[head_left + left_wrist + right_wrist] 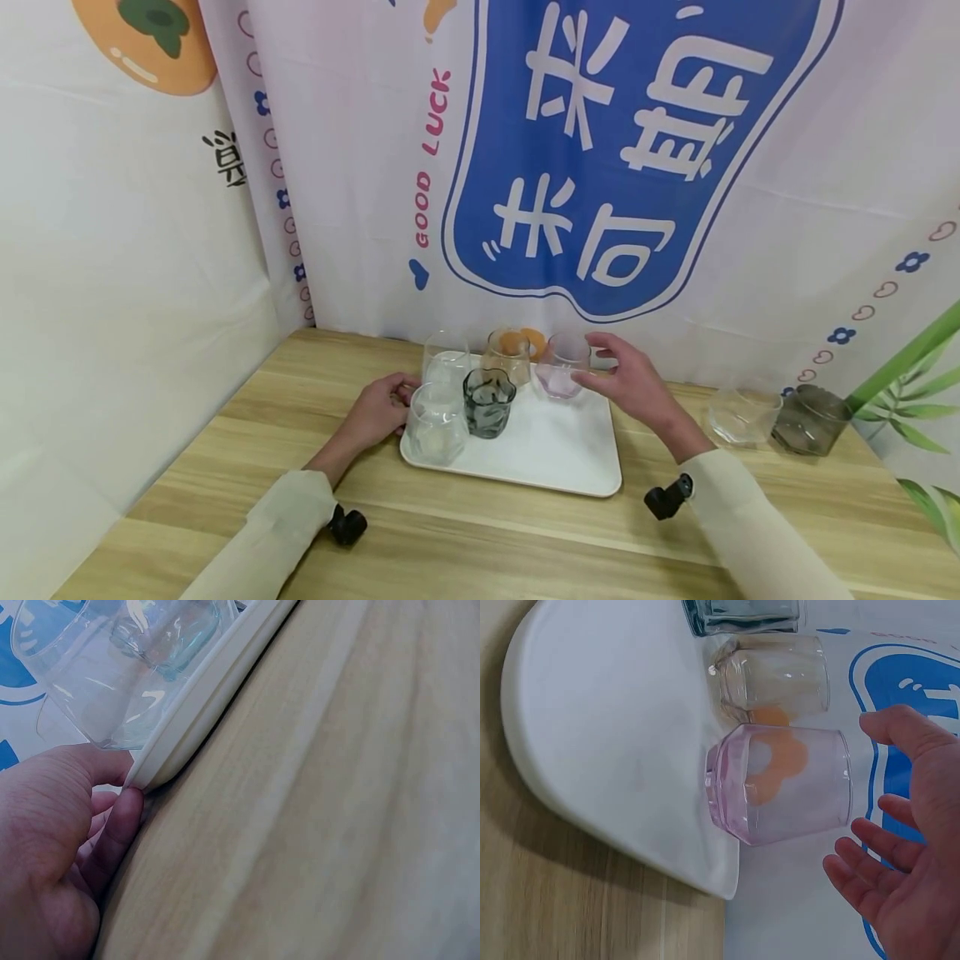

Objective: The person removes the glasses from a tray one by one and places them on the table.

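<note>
A white tray lies on the wooden table with several drinking glasses on it. My left hand is at the tray's left edge, and in the left wrist view its fingers pinch the rim. Close by stand a clear glass and another clear glass behind it. A dark grey wavy glass and an amber-tinted glass stand further right. At the back right is a pink-tinted glass. My right hand is spread beside its rim, fingers apart from it and holding nothing.
Right of the tray, a clear glass and a dark glass stand together on the table. A printed cloth hangs right behind the tray, and another white cloth hangs along the left side.
</note>
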Demonstrator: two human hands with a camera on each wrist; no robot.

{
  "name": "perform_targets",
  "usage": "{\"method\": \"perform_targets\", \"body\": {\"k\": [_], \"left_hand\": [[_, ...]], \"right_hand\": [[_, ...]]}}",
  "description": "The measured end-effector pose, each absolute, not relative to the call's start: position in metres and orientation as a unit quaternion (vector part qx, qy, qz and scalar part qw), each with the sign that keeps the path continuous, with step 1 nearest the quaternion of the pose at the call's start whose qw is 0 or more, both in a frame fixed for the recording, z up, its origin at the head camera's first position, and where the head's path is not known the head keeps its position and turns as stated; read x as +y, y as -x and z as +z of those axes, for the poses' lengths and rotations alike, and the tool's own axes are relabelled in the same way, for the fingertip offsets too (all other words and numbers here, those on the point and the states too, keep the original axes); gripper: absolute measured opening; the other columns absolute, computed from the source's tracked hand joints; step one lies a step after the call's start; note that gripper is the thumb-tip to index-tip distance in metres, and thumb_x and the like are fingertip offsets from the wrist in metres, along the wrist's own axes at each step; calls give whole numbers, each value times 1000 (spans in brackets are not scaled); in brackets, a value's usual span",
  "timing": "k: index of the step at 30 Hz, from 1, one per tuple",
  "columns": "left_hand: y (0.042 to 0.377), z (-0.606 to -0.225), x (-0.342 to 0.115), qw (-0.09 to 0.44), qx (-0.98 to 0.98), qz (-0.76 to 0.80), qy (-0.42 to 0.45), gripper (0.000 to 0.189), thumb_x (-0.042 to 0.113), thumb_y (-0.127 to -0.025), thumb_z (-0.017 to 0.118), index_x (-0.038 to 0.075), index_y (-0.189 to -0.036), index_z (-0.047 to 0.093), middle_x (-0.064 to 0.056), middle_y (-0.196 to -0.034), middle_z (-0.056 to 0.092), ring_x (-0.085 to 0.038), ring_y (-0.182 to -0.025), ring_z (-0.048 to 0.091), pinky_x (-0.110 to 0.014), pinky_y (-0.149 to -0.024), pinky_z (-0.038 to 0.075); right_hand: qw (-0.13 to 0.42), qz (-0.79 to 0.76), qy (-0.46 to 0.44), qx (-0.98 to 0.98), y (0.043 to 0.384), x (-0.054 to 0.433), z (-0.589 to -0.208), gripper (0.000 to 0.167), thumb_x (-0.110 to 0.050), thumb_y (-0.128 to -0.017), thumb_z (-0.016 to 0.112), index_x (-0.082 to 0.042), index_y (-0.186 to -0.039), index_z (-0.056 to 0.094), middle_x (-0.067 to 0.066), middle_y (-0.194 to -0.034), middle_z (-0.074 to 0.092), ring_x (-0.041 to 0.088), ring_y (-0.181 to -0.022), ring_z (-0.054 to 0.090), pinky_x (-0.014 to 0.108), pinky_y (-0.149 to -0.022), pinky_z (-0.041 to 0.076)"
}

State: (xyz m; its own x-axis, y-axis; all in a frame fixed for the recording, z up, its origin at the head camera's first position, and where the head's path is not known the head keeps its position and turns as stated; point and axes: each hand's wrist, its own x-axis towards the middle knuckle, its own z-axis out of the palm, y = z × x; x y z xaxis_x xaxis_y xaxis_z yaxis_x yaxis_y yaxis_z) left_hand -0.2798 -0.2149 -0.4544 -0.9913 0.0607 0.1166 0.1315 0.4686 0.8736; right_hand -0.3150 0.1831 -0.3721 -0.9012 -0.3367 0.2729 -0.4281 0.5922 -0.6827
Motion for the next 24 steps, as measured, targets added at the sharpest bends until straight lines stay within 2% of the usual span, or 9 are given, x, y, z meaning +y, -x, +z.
{"method": "perform_targets", "body": {"k": [11,24], "left_hand": [[280,-454,-215,35,-856,-512,56,41,-8,-85,69,-3,-126,64,-11,-93,61,-19,-67,61,-33,-52,58],[281,-456,-215,30,-854,-516,55,42,-9,-85,70,-2,-126,64,-11,-93,62,-19,-68,62,-33,-53,58]], "right_hand": [[53,388,-184,-902,324,165,-377,77,-31,-91,81,-3,-153,43,20,-153,45,41,-132,50,54,-96,55],[37,374,-184,-908,340,152,-383,77,-32,-91,81,-3,-152,44,19,-154,46,43,-134,48,58,-103,48]]}}
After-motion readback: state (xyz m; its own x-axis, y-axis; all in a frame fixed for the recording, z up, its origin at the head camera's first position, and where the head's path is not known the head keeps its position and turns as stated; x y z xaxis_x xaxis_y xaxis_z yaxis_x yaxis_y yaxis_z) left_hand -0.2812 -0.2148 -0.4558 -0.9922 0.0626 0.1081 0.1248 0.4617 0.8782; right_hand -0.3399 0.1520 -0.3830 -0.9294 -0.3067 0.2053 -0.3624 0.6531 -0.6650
